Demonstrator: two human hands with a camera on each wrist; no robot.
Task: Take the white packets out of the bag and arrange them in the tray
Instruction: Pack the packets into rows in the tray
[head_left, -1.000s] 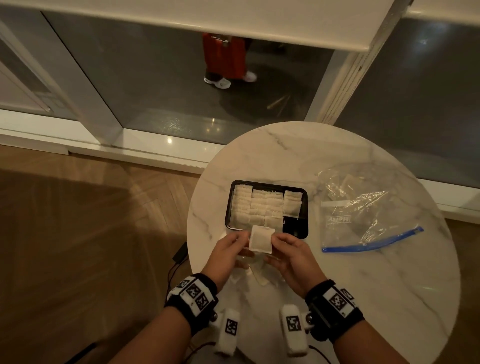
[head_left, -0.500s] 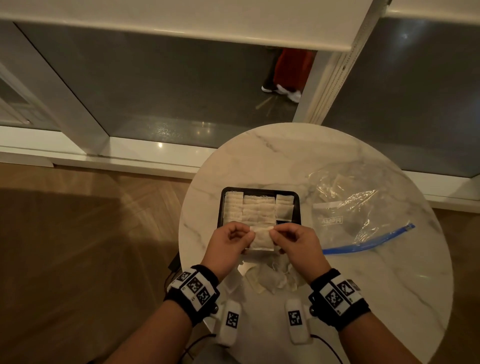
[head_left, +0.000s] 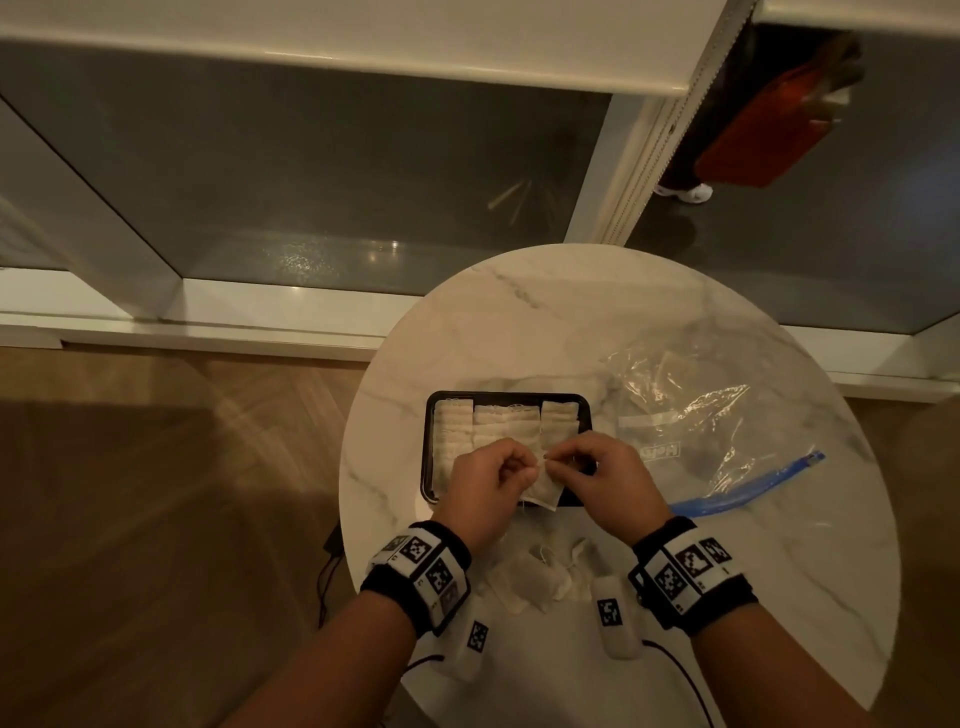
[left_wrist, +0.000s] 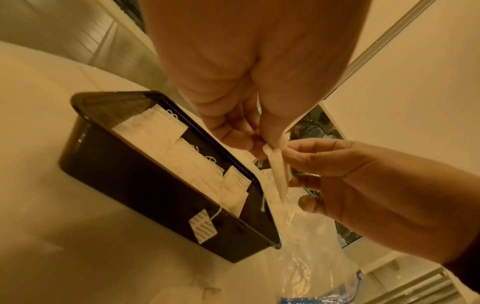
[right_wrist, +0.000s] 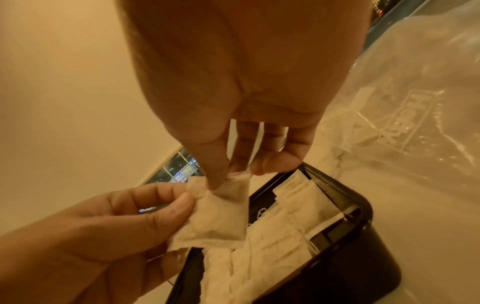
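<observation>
Packet of thin white paper hangs over the near edge of the black rectangular plastic tray; my left hand and right hand both pinch its top corners. I fear it tears, or lands crooked on the rows.

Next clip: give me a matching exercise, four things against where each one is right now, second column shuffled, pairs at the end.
Things:
1. held packet
2. black tray
3. clear bag
4. loose packets

Places:
A. on the table, right of the tray
B. pinched by left hand and right hand
C. on the table between the wrists
D. on the table, holding rows of packets

Pairs: 1-B, 2-D, 3-A, 4-C
</observation>
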